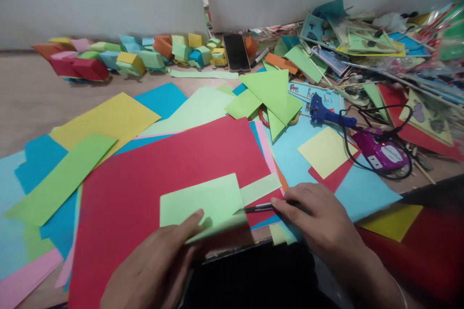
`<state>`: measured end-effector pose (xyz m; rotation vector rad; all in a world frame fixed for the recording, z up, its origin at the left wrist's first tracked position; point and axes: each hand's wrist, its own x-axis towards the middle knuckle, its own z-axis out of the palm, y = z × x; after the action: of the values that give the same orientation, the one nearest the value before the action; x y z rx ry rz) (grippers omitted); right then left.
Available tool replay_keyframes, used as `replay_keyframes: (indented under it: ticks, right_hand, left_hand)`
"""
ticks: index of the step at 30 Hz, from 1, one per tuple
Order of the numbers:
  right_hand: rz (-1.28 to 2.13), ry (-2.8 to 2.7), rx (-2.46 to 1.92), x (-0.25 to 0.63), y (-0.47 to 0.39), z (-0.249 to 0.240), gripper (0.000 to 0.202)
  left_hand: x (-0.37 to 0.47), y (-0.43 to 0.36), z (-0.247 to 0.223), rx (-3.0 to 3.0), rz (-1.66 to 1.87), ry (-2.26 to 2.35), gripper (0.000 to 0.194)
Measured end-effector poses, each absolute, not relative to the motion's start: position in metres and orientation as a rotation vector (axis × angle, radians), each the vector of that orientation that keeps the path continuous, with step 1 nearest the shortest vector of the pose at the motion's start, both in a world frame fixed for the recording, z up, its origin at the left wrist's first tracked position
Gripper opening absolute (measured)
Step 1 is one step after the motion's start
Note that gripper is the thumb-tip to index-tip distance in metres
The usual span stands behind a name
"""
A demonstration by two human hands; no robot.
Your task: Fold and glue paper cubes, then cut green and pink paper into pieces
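Observation:
A pale green piece of paper [201, 199], apparently folded along its near side, lies over a large red sheet [174, 154]. My left hand [152, 260] grips its lower left part, thumb on top and fingers underneath. In my right hand [321, 219] is a craft knife [260, 207] with a dark blade and a silvery front. The knife points left, and its blade tip meets the right edge of the pale green paper near the fold. A narrow pale green strip [260, 188] lies just behind the knife.
Coloured sheets spread leftward, including a yellow sheet [108, 118]. Folded paper blocks [130, 63] and a phone [236, 52] line the wall. At right are a blue glue gun [326, 113], a purple power strip [382, 149] with a looping black cable, and piled craft scraps [373, 43].

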<state>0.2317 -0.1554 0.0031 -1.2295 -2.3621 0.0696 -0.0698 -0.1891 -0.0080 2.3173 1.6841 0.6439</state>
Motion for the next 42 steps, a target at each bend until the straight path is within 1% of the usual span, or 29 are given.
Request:
replay_keyframes:
  ticks: [3,4,6,8,9,11,13,16,19,20,21,23,25,27,30,34,38,42]
  right_hand:
    - [0.091,-2.375,-1.209,0.231,-0.152,0.003,0.024]
    - [0.111,-2.379,-1.224,0.230,-0.151,0.004,0.024]
    - [0.163,-2.385,-1.292,0.230,-0.150,0.003,0.023]
    - [0.184,-2.395,-1.327,0.230,-0.150,0.004,0.022]
    - [0.170,-2.399,-1.305,0.231,-0.150,0.004,0.022]
    - [0.127,-2.401,-1.236,0.231,-0.151,0.005,0.022]
    - [0.105,-2.396,-1.204,0.232,-0.153,0.005,0.023]
    - [0.172,-2.403,-1.273,0.233,-0.158,0.005,0.025]
    - [0.269,-2.407,-1.356,0.234,-0.163,0.003,0.024]
    - [0.286,-2.402,-1.370,0.235,-0.164,0.002,0.023]
    - [0.293,-2.394,-1.373,0.235,-0.165,0.001,0.022]
    - [0.304,-2.377,-1.355,0.236,-0.167,-0.001,0.022]
    - [0.344,-2.365,-1.326,0.236,-0.168,-0.001,0.023]
    - [0.401,-2.363,-1.304,0.236,-0.169,0.000,0.022]
    - [0.447,-2.370,-1.305,0.236,-0.169,0.002,0.022]
    - [0.308,-2.383,-1.307,0.236,-0.162,0.005,0.021]
    - [0.035,-2.404,-1.194,0.235,-0.147,0.004,0.026]
    - [-0.025,-2.419,-1.128,0.233,-0.140,0.003,0.026]
  left_hand:
    - [-0.058,-0.181,-0.005,2.196,0.625,1.988,0.045]
    - [-0.055,-0.178,-0.005,2.207,0.645,2.021,0.045]
    - [-0.051,-0.171,-0.006,2.346,0.675,1.932,0.037]
    - [-0.051,-0.165,-0.010,2.524,0.675,1.736,0.029]
    - [-0.052,-0.163,-0.012,2.589,0.654,1.628,0.033]
    - [-0.053,-0.161,-0.017,2.653,0.591,1.430,0.048]
    - [-0.054,-0.159,-0.020,2.671,0.544,1.294,0.055]
    - [-0.053,-0.157,-0.019,2.690,0.503,1.262,0.053]
    - [-0.050,-0.155,-0.015,2.762,0.443,1.277,0.046]
    - [-0.049,-0.156,-0.014,2.789,0.421,1.266,0.047]
    - [-0.048,-0.156,-0.013,2.813,0.397,1.252,0.053]
    - [-0.047,-0.157,-0.013,2.855,0.358,1.228,0.072]
    - [-0.046,-0.159,-0.013,2.893,0.326,1.229,0.086]
    - [-0.046,-0.161,-0.013,2.917,0.313,1.247,0.091]
    - [-0.045,-0.163,-0.014,2.920,0.315,1.257,0.089]
    - [-0.039,-0.160,-0.012,2.869,0.342,1.290,0.094]
    - [-0.031,-0.150,-0.011,2.789,0.327,1.355,0.085]
    - [-0.029,-0.145,-0.012,2.797,0.338,1.367,0.085]
